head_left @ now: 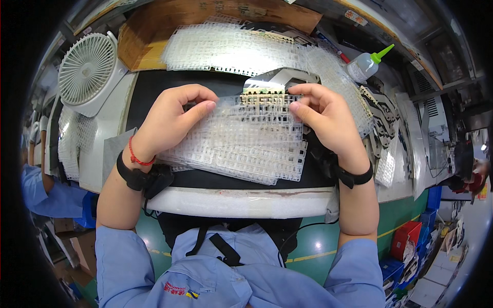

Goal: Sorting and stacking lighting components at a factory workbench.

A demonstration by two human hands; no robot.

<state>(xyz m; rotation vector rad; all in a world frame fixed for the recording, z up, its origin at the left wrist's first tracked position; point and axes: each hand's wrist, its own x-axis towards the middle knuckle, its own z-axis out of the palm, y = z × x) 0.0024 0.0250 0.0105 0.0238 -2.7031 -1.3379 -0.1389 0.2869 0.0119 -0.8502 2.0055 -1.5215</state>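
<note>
Several thin translucent plastic sheets with grids of square cutouts lie overlapping on a black mat in front of me. My left hand has thumb and fingers closed at the upper left edge of the top grid sheet. At its upper right edge, the thumb and fingers of my right hand close in the same way. Between the hands, beyond that edge, a strip with a pale yellowish grid shows. Just behind it lies a silver-and-dark printed piece, partly covered.
A white fan stands at the left. More grid sheets are piled at the back before a wooden box. A bottle with a green nozzle lies at the back right, near dark-and-silver panels. White padding lines the front edge.
</note>
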